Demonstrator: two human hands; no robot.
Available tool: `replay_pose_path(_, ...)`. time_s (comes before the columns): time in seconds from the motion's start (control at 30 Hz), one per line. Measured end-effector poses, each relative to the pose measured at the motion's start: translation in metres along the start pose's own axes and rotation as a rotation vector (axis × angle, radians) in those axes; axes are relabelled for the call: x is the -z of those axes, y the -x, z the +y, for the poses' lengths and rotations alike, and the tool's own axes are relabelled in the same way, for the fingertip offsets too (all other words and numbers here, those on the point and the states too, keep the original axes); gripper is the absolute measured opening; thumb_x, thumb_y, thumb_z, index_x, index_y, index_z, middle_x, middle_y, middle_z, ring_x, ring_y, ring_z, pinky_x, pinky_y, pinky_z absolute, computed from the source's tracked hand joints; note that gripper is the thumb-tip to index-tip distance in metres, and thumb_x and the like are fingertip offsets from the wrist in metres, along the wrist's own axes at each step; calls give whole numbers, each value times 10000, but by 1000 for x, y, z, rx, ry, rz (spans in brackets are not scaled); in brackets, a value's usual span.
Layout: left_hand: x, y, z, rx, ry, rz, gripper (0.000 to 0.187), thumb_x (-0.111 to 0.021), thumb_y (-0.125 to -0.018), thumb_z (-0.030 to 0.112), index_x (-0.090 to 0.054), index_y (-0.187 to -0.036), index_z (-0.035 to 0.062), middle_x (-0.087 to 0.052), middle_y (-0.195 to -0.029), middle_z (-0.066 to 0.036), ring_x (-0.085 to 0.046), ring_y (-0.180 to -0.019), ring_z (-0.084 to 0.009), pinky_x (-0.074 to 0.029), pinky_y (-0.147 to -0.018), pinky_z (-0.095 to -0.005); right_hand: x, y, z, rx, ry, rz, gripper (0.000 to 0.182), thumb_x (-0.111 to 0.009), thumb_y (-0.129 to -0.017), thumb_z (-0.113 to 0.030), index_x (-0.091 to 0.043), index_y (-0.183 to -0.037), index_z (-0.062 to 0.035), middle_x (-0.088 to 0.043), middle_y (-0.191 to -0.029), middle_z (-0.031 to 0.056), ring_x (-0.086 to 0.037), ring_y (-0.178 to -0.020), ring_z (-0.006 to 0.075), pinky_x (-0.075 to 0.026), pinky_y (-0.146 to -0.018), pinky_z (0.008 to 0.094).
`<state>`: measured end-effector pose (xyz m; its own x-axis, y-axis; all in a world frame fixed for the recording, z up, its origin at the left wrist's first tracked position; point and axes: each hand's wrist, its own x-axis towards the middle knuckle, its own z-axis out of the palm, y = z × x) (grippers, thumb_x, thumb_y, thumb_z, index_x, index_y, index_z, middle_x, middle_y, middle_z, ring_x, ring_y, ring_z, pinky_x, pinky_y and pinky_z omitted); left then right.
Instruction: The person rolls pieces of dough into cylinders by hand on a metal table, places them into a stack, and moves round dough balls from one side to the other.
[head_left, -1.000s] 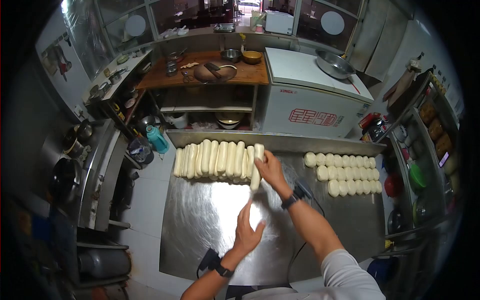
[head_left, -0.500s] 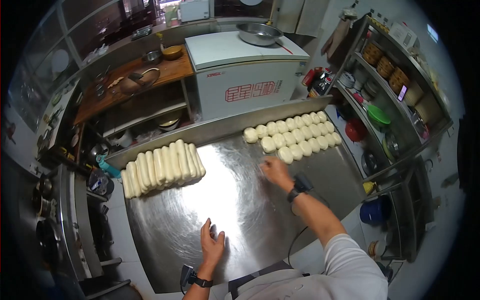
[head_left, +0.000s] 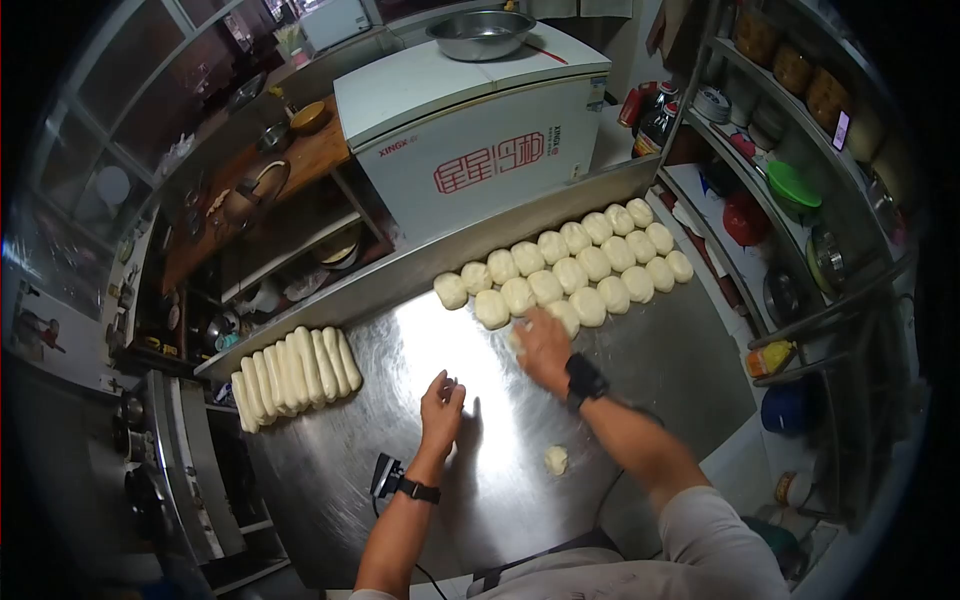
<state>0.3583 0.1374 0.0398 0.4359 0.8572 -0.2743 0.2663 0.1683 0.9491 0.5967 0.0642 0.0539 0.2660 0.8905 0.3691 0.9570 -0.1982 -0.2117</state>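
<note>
My right hand (head_left: 545,352) is at the left end of the front row of dough pieces (head_left: 587,306), fingers bent over a pale dough piece (head_left: 517,340) that they partly hide. My left hand (head_left: 440,412) hovers over the steel table (head_left: 400,490), loosely curled, with a gap between thumb and index finger and nothing visible in it. A single small dough piece (head_left: 556,460) lies on the table below my right hand. Long dough rolls (head_left: 296,375) lie side by side on the left part of the table. Both wrists wear dark bands with small devices.
Behind the table's raised steel edge (head_left: 400,291) stands a white chest freezer (head_left: 400,210) with a metal basin (head_left: 480,38) on top. A metal shelf rack with a green colander (head_left: 793,186) stands at the right. A wooden counter (head_left: 200,245) is at the back left.
The view has shifted. My right hand is now at the front row with a dough piece under its fingers. My left hand's fingers have curled. A single dough piece now shows on the table.
</note>
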Motion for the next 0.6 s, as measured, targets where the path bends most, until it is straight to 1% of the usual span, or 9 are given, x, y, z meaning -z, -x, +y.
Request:
replay_pose_path(0.03, -14, -13, 10, -7, -9, 0, 612, -670, -940, 183, -446, -1442, -86, -628, -1249, -210, -637, -1073, -246, -537, -890, -335, -24, 14, -7, -35, -218, 194, 170, -686, -843, -135, -680, -989, -48, -613, -1014, 152, -593, -1029, 338, -480, -854, 460)
replay_pose_path(0.07, -29, -27, 22, 59, 14, 7, 609, -658, -948, 189, -443, -1449, -81, -633, -1223, -195, -639, -1026, -237, -543, -846, -326, -17, 25, -9, 107, -269, -73, 121, -622, -869, -106, -663, -977, -71, -627, -960, 127, -605, -966, 329, -471, -814, 473)
replay_pose_path(0.1, -43, -37, 32, 130, 39, 18, 605, -647, -955, 195, -440, -1455, -76, -639, -1197, -181, -641, -979, -229, -550, -802, -316, 2, 35, -19, 145, -311, -20, 80, -597, -874, -69, -645, -937, -80, -625, -945, 117, -612, -897, 325, -470, -763, 467)
replay_pose_path(0.2, -80, -81, 24, 114, 51, 80, 539, -616, -971, 225, -492, -1418, -49, -657, -1142, -150, -626, -900, -188, -517, -687, -300, 37, 88, -34, -336, -830, -336, 246, -642, -860, -149, -574, -1065, -32, -644, -1041, 209, -609, -962, 421, -503, -836, 471)
replay_pose_path(0.27, -94, -111, 19, 112, 82, 44, 380, -590, -982, 225, -578, -1255, -40, -661, -1045, -123, -598, -842, -165, -491, -677, -316, 39, 155, -24, -407, -1131, -209, 621, -701, -867, -191, -433, -1405, -33, -652, -1094, 222, -639, -1001, 341, -521, -866, 422)
replay_pose_path(0.37, -113, -129, 12, -135, -196, 182, 394, -744, -831, 280, -567, -982, -38, -591, -831, -115, -569, -722, -248, -503, -730, -372, 96, 221, -7, -993, -1792, -407, 501, -668, -905, -15, -501, -1378, 1, -595, -1277, 102, -551, -1215, 215, -445, -1048, 352)
replay_pose_path(0.47, -141, -122, 1, -412, -464, 612, 369, -772, -756, 211, -570, -941, -37, -617, -812, -176, -598, -784, -367, -498, -781, -415, 109, 312, 18, -492, -1127, -181, 386, -529, -1000, -162, -531, -1327, 42, -491, -1427, 229, -473, -1342, 349, -401, -1124, 476)
replay_pose_path(0.53, -145, -126, -14, -307, -262, 488, 328, -753, -764, 171, -554, -933, -29, -609, -829, -177, -592, -783, -353, -495, -777, -410, 109, 314, 27, -1337, -2017, -231, 348, -547, -1003, -142, -541, -1318, 6, -573, -1327, 160, -579, -1207, 279, -460, -1063, 422)
replay_pose_path(0.6, -134, -93, 26, -168, -224, 340, 210, -667, -795, 58, -510, -916, -11, -594, -853, -172, -576, -768, -315, -489, -765, -394, 142, 293, 24, -1349, -1978, -272, 356, -555, -995, -127, -539, -1326, 2, -596, -1293, 131, -608, -1147, 257, -479, -1033, 398)
